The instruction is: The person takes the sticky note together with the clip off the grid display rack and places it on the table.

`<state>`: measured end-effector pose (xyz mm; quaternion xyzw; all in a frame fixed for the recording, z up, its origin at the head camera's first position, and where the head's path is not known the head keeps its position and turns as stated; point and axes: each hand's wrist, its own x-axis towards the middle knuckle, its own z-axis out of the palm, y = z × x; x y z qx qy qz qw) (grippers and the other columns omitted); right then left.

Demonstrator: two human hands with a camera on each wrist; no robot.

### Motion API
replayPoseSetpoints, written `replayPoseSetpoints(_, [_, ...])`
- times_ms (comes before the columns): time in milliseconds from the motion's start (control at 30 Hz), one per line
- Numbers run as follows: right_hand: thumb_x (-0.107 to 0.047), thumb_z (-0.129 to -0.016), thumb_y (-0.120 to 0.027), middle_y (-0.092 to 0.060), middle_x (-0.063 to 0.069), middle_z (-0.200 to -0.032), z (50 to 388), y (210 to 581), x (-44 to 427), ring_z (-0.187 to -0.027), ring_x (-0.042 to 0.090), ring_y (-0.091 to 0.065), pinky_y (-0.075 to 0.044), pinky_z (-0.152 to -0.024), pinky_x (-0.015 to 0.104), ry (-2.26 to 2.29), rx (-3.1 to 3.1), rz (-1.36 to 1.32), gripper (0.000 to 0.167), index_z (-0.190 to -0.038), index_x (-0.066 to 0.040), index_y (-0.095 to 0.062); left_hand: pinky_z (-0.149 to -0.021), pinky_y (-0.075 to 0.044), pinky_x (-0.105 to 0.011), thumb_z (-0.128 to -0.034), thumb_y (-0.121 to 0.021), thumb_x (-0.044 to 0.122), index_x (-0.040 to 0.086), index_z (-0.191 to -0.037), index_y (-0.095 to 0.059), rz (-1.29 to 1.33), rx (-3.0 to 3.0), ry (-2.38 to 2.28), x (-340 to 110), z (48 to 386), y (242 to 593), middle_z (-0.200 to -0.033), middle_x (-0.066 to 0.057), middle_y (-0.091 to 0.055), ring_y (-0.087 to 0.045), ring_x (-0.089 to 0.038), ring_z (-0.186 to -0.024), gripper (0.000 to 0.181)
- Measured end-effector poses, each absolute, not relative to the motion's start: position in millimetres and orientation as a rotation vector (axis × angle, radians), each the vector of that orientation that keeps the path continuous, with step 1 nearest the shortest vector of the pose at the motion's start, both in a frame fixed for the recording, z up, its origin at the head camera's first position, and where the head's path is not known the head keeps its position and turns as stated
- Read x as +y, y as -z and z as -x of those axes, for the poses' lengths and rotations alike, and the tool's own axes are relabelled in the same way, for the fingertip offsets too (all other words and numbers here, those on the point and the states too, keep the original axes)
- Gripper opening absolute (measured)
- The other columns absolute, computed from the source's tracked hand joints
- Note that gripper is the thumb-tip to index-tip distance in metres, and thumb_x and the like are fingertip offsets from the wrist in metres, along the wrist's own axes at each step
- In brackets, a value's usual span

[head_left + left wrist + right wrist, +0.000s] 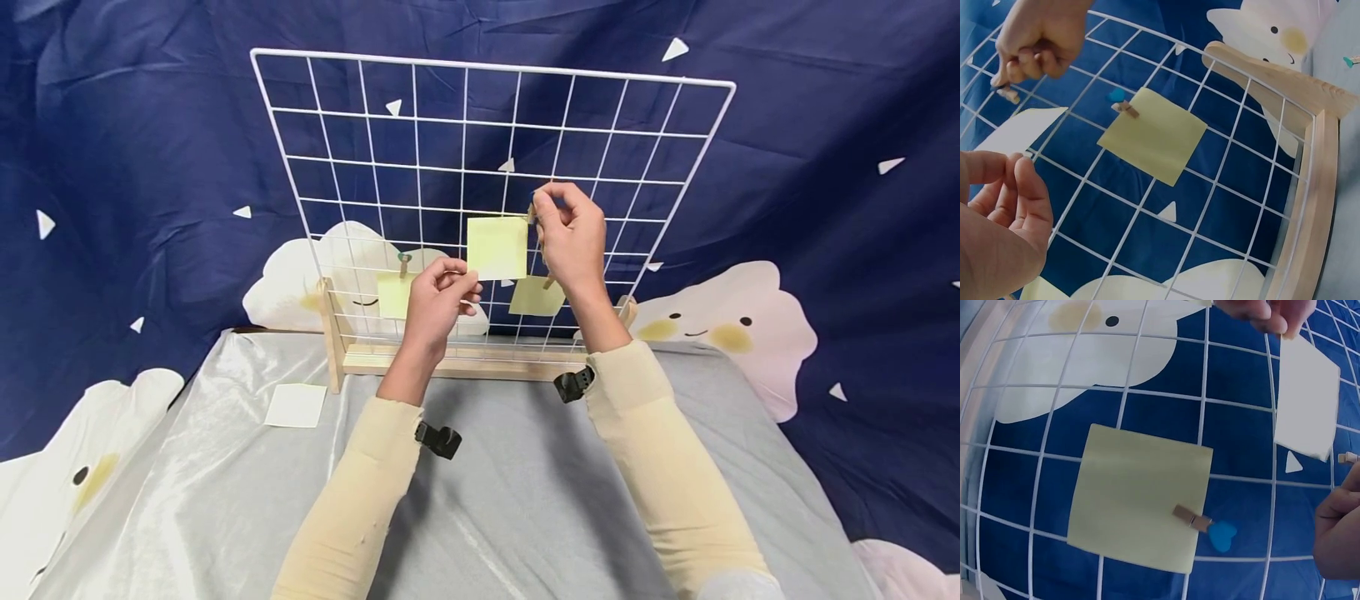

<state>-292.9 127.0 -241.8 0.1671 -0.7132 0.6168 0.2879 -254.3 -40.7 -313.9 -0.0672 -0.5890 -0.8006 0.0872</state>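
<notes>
In the head view, my left hand [438,304] pinches a pale yellow paper note [497,248] by its lower left corner, in front of a white wire grid [491,123]. A small wooden clothespin [1007,94] is between the fingertips of my right hand [573,237], by the note's upper right corner. Both wrist views show a gap between clothespin and paper. Lower on the grid hang a left yellow note [393,294], under a clothespin with a green top [404,262], and a right yellow note [537,296], under a clothespin with a blue heart [1222,536].
The grid stands in a wooden base [465,365] on a table with a grey cloth [495,467]. A loose pale note [295,406] lies on the cloth at the left. Behind the grid hangs a dark blue curtain [150,150] with cloud prints.
</notes>
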Motion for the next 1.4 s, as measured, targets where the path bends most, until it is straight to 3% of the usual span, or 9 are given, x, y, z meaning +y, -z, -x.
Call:
replayPoseSetpoints(267, [-0.012, -0.101, -0.064, -0.048, -0.003, -0.051, 287.0, 250.3, 138.7, -0.044, 0.006, -0.04, -0.031, -0.042, 0.019, -1.631, -1.909, -0.414, 0.015, -0.099, 0.002, -0.068, -0.056, -0.05, -0.02, -0.0979, -0.063, 0.002, 0.005, -0.1, -0.059, 0.183, -1.75, 2.382, -48.9, 251.6, 319.5, -0.085, -0.017, -0.067, -0.063, -0.014, -0.067, 0.006])
replayPoseSetpoints(667, [-0.011, -0.101, -0.063, -0.047, -0.005, -0.049, 278.6, 262.6, 154.6, -0.043, 0.005, -0.042, -0.031, -0.04, 0.018, -1.671, -1.911, -0.397, 0.02, -0.102, 0.009, -0.066, -0.057, -0.049, -0.02, -0.0984, -0.062, 0.002, 0.003, -0.103, -0.058, 0.184, -1.739, 2.428, -61.5, 244.2, 327.9, -0.078, -0.003, -0.068, -0.061, -0.012, -0.066, 0.006])
replayPoseSetpoints(967, [-0.015, -0.101, -0.063, -0.049, -0.002, -0.05, 273.1, 272.5, 166.8, -0.04, 0.006, -0.04, -0.033, -0.038, 0.017, -1.8, -1.943, -0.35, 0.02, -0.104, 0.004, -0.064, -0.057, -0.049, -0.02, -0.098, -0.063, 0.003, 0.003, -0.103, -0.057, 0.161, -1.737, 2.474, -69.0, 239.2, 334.2, -0.078, -0.003, -0.068, -0.061, -0.013, -0.067, 0.008])
replayPoseSetpoints(1167, [-0.017, -0.102, -0.062, -0.049, -0.003, -0.05, 269.0, 280.5, 175.7, -0.04, 0.007, -0.039, -0.033, -0.038, 0.017, -1.776, -1.992, -0.339, 0.027, -0.11, 0.009, -0.062, -0.057, -0.049, -0.021, -0.0976, -0.063, 0.002, 0.003, -0.104, -0.057, 0.135, -1.737, 2.468, -73.0, 235.5, 337.5, -0.078, -0.003, -0.069, -0.062, -0.013, -0.066, 0.009])
replayPoseSetpoints(1400, [-0.019, -0.102, -0.064, -0.049, -0.003, -0.051, 262.8, 288.7, 187.0, -0.04, 0.008, -0.041, -0.034, -0.039, 0.018, -1.756, -2.002, -0.304, 0.025, -0.106, 0.006, -0.064, -0.059, -0.051, -0.021, -0.0983, -0.063, 0.004, 0.003, -0.106, -0.057, 0.129, -1.747, 2.459, -78.4, 232.5, 341.3, -0.08, -0.003, -0.069, -0.062, -0.013, -0.068, 0.01])
